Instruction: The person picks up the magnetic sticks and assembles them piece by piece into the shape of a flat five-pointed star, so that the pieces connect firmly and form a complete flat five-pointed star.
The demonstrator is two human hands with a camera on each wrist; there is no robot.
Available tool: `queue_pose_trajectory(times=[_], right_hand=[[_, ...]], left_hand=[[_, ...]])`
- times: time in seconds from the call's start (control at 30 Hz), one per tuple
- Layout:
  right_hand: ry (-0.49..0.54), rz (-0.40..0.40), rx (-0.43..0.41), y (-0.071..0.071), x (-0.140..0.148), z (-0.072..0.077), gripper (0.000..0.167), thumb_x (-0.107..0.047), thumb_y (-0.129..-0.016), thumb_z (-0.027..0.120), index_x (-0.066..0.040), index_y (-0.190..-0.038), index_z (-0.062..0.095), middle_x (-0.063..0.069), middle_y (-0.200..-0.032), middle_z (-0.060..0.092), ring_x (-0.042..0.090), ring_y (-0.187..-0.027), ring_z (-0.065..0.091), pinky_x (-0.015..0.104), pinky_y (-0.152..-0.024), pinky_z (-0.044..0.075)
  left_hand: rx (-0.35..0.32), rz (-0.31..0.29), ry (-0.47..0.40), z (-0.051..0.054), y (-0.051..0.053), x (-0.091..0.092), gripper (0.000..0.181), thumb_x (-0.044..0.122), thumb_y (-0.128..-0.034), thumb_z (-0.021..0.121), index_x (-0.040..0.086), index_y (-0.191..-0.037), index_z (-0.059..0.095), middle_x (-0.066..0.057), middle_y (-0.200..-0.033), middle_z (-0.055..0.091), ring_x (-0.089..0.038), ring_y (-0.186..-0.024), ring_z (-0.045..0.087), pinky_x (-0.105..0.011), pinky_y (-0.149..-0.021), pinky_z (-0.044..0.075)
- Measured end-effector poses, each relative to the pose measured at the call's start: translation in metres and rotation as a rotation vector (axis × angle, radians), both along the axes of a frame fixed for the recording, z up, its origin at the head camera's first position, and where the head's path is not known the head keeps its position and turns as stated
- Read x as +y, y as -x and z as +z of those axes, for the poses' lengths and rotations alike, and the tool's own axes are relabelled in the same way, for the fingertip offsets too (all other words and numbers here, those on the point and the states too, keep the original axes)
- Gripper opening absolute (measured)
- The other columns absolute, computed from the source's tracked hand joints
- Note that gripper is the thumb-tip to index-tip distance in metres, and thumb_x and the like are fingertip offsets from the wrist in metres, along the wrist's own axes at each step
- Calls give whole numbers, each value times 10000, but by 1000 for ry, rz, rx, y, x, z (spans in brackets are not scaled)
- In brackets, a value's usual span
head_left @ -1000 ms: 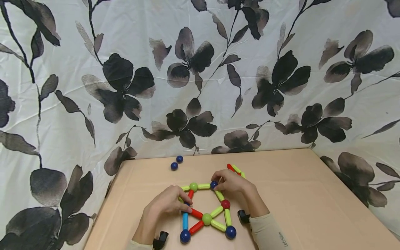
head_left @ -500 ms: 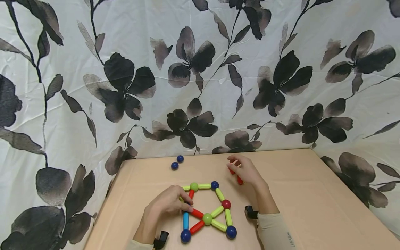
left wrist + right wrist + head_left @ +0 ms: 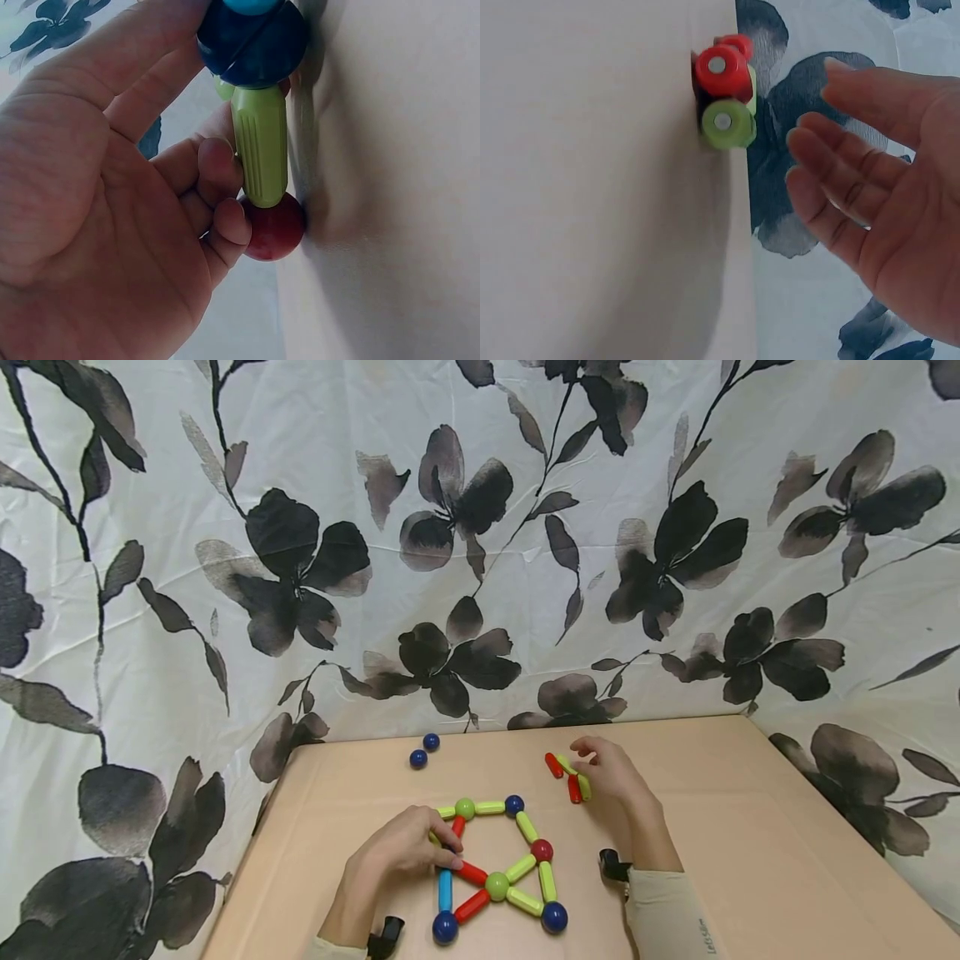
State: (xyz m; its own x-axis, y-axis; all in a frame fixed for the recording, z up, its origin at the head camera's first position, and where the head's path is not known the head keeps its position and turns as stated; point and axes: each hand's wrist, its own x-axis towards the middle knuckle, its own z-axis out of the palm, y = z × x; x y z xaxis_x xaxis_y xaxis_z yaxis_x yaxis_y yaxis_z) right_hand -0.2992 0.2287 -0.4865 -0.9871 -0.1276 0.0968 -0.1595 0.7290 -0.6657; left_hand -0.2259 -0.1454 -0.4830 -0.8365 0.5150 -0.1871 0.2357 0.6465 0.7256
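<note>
A flat frame of magnetic rods and balls lies on the table, with a light green ball (image 3: 497,887) and a red ball (image 3: 542,850) among its joints. My left hand (image 3: 408,843) is at its left side. In the left wrist view that hand pinches a dark blue ball (image 3: 255,45); other fingertips touch a green rod (image 3: 260,146) and another red ball (image 3: 276,229). My right hand (image 3: 611,772) holds nothing, its fingers loosely bent. It hovers just right of loose red rods (image 3: 553,766) and green rods (image 3: 727,124), apart from them in the right wrist view.
Two loose dark blue balls (image 3: 417,759) sit near the far left edge of the tan table (image 3: 720,827). Behind the table hangs a white cloth (image 3: 555,593) with dark flowers. A blue rod (image 3: 446,890) forms the frame's left side.
My right hand has left the dark blue ball at the frame's far right corner, passed over the loose rods and shifted right of them. The left hand has stayed in place.
</note>
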Motion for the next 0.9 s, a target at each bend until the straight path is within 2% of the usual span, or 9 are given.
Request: queue_pose_trajectory(times=[0.17, 0.33, 0.57, 0.77, 0.9], right_hand=[[-20, 18, -47, 0, 4, -3, 214, -56, -949, 718, -25, -1161, 711, 116, -1021, 677, 255, -896, 600, 350, -758, 534], [-17, 66, -55, 0, -2, -3, 234, -33, -896, 775, 1, -1120, 716, 69, -867, 675, 202, -762, 591, 303, -649, 502], [-161, 52, -103, -4, -20, -6, 262, -90, -853, 846, -53, -1091, 744, 47, -847, 677, 178, -712, 587, 287, -652, 516], [-258, 51, -92, -8, -31, -6, 309, -120, -816, 880, -84, -1084, 731, 28, -760, 616, 195, -686, 545, 308, -628, 433], [-292, 47, -109, -10, -35, -6, 287, -105, -831, 848, -104, -1089, 723, 27, -753, 602, 203, -691, 538, 312, -615, 410]], left_hand=[[0, -1, -7, -1, 1, -1, 150, 295, -812, 902, 218, -925, 842, 29, -967, 667, -198, -938, 541, -310, -751, 413], [0, -5, -9, -2, 1, -1, 149, 293, -813, 901, 214, -924, 841, 41, -967, 672, -195, -938, 544, -307, -752, 415], [-7, -6, -14, -3, 1, -2, 150, 297, -815, 900, 219, -929, 841, 42, -975, 673, -194, -948, 544, -317, -761, 423], [-4, -5, -17, -3, 0, -4, 151, 290, -813, 902, 216, -928, 841, 27, -973, 673, -197, -945, 546, -306, -741, 423], [-4, -6, -16, -4, 0, -4, 152, 288, -813, 902, 212, -930, 841, 21, -972, 672, -197, -938, 546, -300, -733, 422]])
